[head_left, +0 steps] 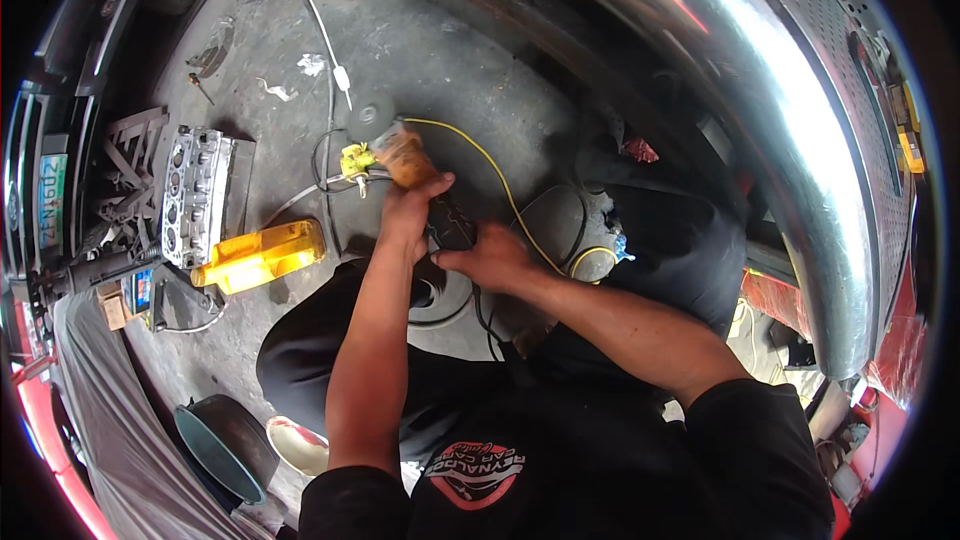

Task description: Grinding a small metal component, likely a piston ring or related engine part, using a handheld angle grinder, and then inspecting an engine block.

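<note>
I hold an angle grinder point(407, 162) in front of me over the floor. Its body is orange-brown toward the front and black toward the rear, with a dark cord trailing below. A round grey disc point(372, 114) shows at its far end; part of that end is blurred. My left hand point(408, 212) is closed around the body's middle. Around the black rear part, my right hand point(490, 257) is closed too. Just left of the grinder's head, a yellow-green plug or socket point(356, 162) lies among cords, apart from my hands.
A metal cylinder head point(192, 195) and a yellow oil bottle point(265, 255) lie at left. A yellow cord point(470, 140) curves across the concrete floor. A big shiny metal bumper point(800, 120) arches along the right. A dark basin point(225, 445) stands at lower left.
</note>
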Demonstrator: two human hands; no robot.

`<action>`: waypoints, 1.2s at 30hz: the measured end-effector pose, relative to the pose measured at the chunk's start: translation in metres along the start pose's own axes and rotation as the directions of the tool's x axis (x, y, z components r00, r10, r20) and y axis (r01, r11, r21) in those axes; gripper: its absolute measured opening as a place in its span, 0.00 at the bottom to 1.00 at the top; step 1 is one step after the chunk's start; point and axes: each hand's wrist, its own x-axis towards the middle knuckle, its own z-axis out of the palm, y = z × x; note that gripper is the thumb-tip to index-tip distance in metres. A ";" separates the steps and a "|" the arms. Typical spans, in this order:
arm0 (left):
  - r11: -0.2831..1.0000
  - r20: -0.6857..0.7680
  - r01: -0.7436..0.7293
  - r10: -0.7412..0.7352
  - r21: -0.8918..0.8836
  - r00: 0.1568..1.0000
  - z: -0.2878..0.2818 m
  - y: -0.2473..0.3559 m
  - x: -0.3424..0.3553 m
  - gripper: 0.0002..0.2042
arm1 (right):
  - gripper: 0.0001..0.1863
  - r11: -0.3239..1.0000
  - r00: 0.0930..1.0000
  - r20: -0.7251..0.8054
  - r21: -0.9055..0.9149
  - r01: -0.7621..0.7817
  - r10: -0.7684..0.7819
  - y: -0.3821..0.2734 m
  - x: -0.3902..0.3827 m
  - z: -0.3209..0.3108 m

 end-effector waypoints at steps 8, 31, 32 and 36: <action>0.955 -0.154 0.228 -0.200 0.191 0.968 0.001 -0.058 0.198 0.24 | 0.14 0.753 0.911 -0.074 -0.592 0.287 -0.406 -0.032 -0.006 -0.052; -0.107 0.195 -0.165 0.404 0.980 0.894 -0.033 0.020 0.200 0.36 | 0.19 0.556 0.697 -0.532 0.430 0.712 -0.481 -0.095 -0.048 -0.107; -0.120 0.234 -0.201 0.423 0.972 0.875 -0.039 0.059 0.182 0.35 | 0.21 0.568 0.702 -0.533 0.425 0.705 -0.472 -0.100 -0.055 -0.112; 0.248 0.104 -0.329 0.633 0.911 0.767 0.035 0.178 0.022 0.32 | 0.25 0.371 0.774 -0.522 0.681 0.632 -0.360 -0.097 -0.061 -0.120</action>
